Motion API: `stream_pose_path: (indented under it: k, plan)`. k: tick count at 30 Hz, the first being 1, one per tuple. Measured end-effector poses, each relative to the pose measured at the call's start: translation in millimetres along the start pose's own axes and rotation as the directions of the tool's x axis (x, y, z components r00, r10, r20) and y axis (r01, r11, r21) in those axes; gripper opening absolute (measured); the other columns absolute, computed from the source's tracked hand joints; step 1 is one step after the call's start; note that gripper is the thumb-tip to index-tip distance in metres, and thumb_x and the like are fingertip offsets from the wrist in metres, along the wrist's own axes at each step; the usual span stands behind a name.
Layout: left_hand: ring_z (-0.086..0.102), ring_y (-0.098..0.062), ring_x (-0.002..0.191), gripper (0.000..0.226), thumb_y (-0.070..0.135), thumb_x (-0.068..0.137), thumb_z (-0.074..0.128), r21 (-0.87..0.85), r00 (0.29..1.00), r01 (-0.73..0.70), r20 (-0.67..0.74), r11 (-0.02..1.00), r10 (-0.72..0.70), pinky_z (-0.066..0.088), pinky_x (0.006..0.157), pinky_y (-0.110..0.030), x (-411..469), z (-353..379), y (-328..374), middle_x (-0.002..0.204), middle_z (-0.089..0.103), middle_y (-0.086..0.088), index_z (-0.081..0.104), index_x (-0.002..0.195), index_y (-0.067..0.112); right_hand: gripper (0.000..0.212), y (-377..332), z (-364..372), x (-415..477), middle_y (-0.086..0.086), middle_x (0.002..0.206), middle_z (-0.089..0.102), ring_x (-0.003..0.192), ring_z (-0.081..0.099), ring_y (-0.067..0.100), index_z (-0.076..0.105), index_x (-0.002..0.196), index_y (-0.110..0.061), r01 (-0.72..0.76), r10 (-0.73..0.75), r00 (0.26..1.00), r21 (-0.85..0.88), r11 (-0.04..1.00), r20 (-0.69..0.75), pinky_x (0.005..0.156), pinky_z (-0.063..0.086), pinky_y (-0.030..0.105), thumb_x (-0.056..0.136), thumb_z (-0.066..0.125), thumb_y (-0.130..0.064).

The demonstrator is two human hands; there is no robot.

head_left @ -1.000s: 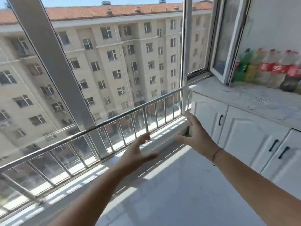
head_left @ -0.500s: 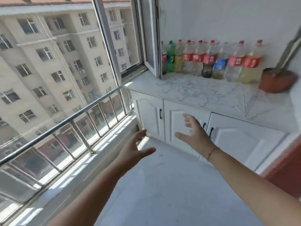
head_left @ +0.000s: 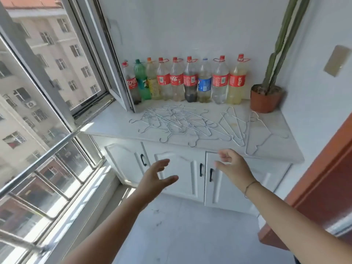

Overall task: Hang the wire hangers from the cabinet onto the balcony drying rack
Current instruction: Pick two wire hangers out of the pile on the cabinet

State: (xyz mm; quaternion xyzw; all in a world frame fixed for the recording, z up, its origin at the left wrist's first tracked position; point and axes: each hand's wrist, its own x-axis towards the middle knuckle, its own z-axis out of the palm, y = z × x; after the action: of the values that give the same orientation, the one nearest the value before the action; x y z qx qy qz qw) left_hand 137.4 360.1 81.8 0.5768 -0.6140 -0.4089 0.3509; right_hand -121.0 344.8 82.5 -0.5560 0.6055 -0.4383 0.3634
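Wire hangers [head_left: 177,122]: thin, bare, silver-grey wire, each a flattened triangle with a small open hook. Most lie in a tangled heap on the white countertop [head_left: 106,126] of the cabinet [head_left: 182,174], left of centre, frames crossing one another and several hooks pointing toward the front edge. A few more lie flat and apart to the right of the heap, the last of them [head_left: 255,134] near the terracotta pot [head_left: 265,101] that holds a tall green cactus. None is lifted off the surface.

Left hand [head_left: 154,180]: raised in front of the cabinet doors, below the countertop, fingers spread and slightly curved, thumb out to the side, holding nothing.

Right hand [head_left: 234,166]: raised a little higher, just below the front edge of the countertop, fingers loosely spread, holding nothing and touching no hanger. A thin cord sits at its wrist.

Behind the hangers, a row of plastic bottles [head_left: 190,80] stands against the white wall. An open window sash [head_left: 116,77] stands at the left end of the countertop. A metal railing [head_left: 38,161] runs along the window.
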Motion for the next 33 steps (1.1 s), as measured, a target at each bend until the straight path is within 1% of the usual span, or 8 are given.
stream_pose_path:
  k: [6,11,13,17,21,26,30,33]
  plan:
    - [0.05,-0.01,0.119,0.055,0.027,0.075,0.077,0.033,1.0,0.025,0.017,0.999,-0.025,0.035,0.093,-0.023,110,-7,-3,0.126,0.056,0.008,0.053,0.124,0.026,0.024,16,10,93,-0.003,0.101,0.06,0.097,0.057,0.015,0.06,0.103,-0.015,-0.083,0.084,0.995,0.027,0.996,-0.051,0.083,0.04,0.023,0.08,0.066,-0.014]
    - [0.051,-0.012,0.116,0.05,0.027,0.076,0.076,0.027,0.997,0.074,-0.003,0.997,-0.073,0.036,0.091,-0.024,187,2,-8,0.123,0.058,0.006,0.055,0.121,0.026,0.021,35,16,173,-0.005,0.095,0.061,0.092,0.058,0.014,0.061,0.1,-0.017,-0.128,0.129,0.992,0.071,0.989,-0.007,0.084,0.043,0.024,0.08,0.067,-0.015]
    - [0.052,-0.012,0.115,0.051,0.027,0.076,0.076,0.03,0.995,0.092,-0.027,0.995,-0.091,0.037,0.09,-0.024,217,8,-10,0.122,0.059,0.006,0.055,0.122,0.023,0.02,41,19,209,-0.004,0.094,0.061,0.092,0.058,0.015,0.061,0.099,-0.016,-0.133,0.133,0.991,0.071,0.989,0.006,0.086,0.046,0.027,0.08,0.067,-0.014]
    - [0.052,-0.012,0.113,0.051,0.024,0.077,0.075,-0.01,0.984,0.148,-0.097,0.989,-0.148,0.037,0.089,-0.023,273,19,-14,0.119,0.059,0.007,0.055,0.124,0.021,0.022,49,24,283,-0.002,0.097,0.061,0.093,0.059,0.016,0.062,0.101,-0.015,-0.128,0.125,0.99,0.034,0.991,0.064,0.09,0.047,0.029,0.08,0.066,-0.014]
    - [0.052,-0.013,0.111,0.048,0.024,0.079,0.074,-0.066,0.959,0.211,-0.182,0.975,-0.22,0.038,0.087,-0.024,321,28,-15,0.119,0.059,0.004,0.055,0.123,0.018,0.025,53,32,354,0.001,0.098,0.061,0.093,0.06,0.017,0.063,0.103,-0.011,-0.118,0.123,0.983,-0.05,0.992,0.137,0.091,0.048,0.032,0.078,0.065,-0.014]
    - [0.054,-0.014,0.109,0.042,0.023,0.082,0.07,-0.184,0.902,0.27,-0.294,0.945,-0.316,0.04,0.087,-0.026,361,30,-21,0.115,0.06,0.004,0.057,0.121,0.017,0.022,55,59,430,0.001,0.091,0.063,0.082,0.057,0.015,0.065,0.1,-0.009,-0.033,0.072,0.97,-0.164,0.986,0.234,0.085,0.047,0.028,0.078,0.065,-0.012]
    - [0.057,-0.016,0.109,0.032,0.025,0.085,0.066,-0.187,0.87,0.31,-0.339,0.932,-0.358,0.045,0.092,-0.032,393,14,-38,0.115,0.062,0.003,0.059,0.116,0.019,0.019,60,90,471,0.003,0.092,0.065,0.082,0.058,0.016,0.067,0.097,-0.01,-0.013,0.068,0.959,-0.195,0.981,0.277,0.083,0.046,0.027,0.078,0.064,-0.012]
    - [0.058,-0.016,0.11,0.032,0.026,0.087,0.065,-0.132,0.858,0.342,-0.36,0.93,-0.367,0.044,0.097,-0.033,427,-8,-53,0.115,0.064,0.001,0.061,0.117,0.016,0.019,65,113,497,0.001,0.091,0.066,0.084,0.06,0.017,0.068,0.097,-0.013,-0.017,0.08,0.951,-0.211,0.977,0.297,0.086,0.048,0.03,0.078,0.063,-0.015]
